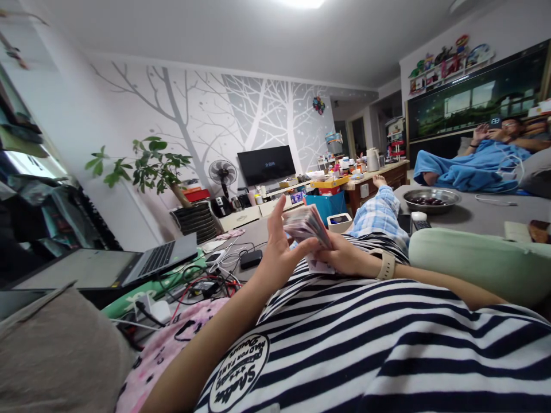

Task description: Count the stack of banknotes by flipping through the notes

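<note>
A thick stack of cards (305, 225) is held up over my striped shirt, between both hands. My left hand (282, 246) has its thumb across the near side of the stack and one finger pointing up beside it; its other fingers are hidden behind the cards. From the other side, my right hand (344, 253) grips the stack's right edge and lower end. Part of a card (319, 265) shows below the hands. What is printed on the cards is too small to make out.
An open laptop (157, 258) and tangled cables (206, 281) lie to the left, with a black box-shaped device (251, 259) nearer. On the right are a green cushion (469, 261), a metal bowl (431, 201) of dark fruit and a white mouse (419, 216). Another person reclines with a phone (495, 121).
</note>
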Tool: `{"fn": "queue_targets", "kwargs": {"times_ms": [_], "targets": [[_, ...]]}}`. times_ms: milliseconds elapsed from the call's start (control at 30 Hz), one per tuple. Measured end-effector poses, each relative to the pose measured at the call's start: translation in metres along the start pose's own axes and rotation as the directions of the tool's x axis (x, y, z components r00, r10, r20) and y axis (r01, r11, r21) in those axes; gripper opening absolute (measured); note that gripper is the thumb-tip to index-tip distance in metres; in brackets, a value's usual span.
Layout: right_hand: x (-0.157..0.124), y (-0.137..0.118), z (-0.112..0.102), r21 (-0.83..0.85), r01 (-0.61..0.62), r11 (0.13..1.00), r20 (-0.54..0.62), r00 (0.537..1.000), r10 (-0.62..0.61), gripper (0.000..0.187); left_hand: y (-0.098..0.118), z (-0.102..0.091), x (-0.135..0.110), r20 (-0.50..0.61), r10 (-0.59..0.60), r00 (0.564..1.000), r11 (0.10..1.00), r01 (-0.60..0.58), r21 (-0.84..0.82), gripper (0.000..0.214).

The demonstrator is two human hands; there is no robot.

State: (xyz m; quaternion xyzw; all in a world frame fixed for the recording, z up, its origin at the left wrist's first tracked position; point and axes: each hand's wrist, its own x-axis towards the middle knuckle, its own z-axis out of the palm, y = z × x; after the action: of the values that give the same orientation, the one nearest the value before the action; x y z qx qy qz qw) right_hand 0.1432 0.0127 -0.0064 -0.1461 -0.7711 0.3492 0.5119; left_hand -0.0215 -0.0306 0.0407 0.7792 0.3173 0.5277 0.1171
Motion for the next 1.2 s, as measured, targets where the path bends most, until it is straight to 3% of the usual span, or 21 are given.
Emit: {"fn": "queue_targets", "kwargs": {"times_ms": [100,267,367,500,567,700,833,1067,1200], "targets": [[0.003,0.010,0.001,0.272,-0.122,0.955,-0.077,0.986,0.148,0.047,-0.009,0.003,0.005,-0.039,-0.184,0.982,0.962,0.172,-0.214,0.084],[0.009,0.023,0.003,0.579,-0.229,0.782,-0.178,0.901,0.396,0.037,-0.028,0.007,0.015,-0.005,-0.547,0.837,0.760,0.494,-0.422,0.070],[0.011,0.028,0.003,0.646,-0.230,0.728,-0.226,0.853,0.470,0.038,-0.033,0.006,0.018,0.067,-0.662,0.747,0.647,0.614,-0.453,0.060],[0.011,0.034,0.002,0.593,-0.108,0.798,-0.400,0.820,0.409,0.036,-0.023,0.008,0.018,0.094,-0.711,0.696,0.601,0.672,-0.433,0.050],[0.011,0.035,0.000,0.550,-0.054,0.833,-0.461,0.813,0.356,0.030,-0.014,0.014,0.020,0.123,-0.699,0.705,0.600,0.671,-0.435,0.048],[0.012,0.033,-0.005,0.527,0.041,0.849,-0.507,0.816,0.276,0.027,0.007,0.036,0.034,0.205,-0.533,0.821,0.693,0.562,-0.451,0.048],[0.015,0.033,-0.009,0.518,0.134,0.845,-0.595,0.766,0.244,0.028,0.019,0.053,0.047,0.190,-0.396,0.898,0.731,0.434,-0.526,0.049],[0.011,0.037,-0.010,0.441,0.034,0.897,-0.527,0.819,0.228,0.022,-0.003,0.049,0.025,0.249,-0.540,0.804,0.665,0.589,-0.459,0.029],[0.010,0.041,-0.008,0.368,0.059,0.928,-0.502,0.853,0.144,0.024,-0.015,0.047,0.014,0.250,-0.501,0.829,0.655,0.552,-0.516,0.040]]}}
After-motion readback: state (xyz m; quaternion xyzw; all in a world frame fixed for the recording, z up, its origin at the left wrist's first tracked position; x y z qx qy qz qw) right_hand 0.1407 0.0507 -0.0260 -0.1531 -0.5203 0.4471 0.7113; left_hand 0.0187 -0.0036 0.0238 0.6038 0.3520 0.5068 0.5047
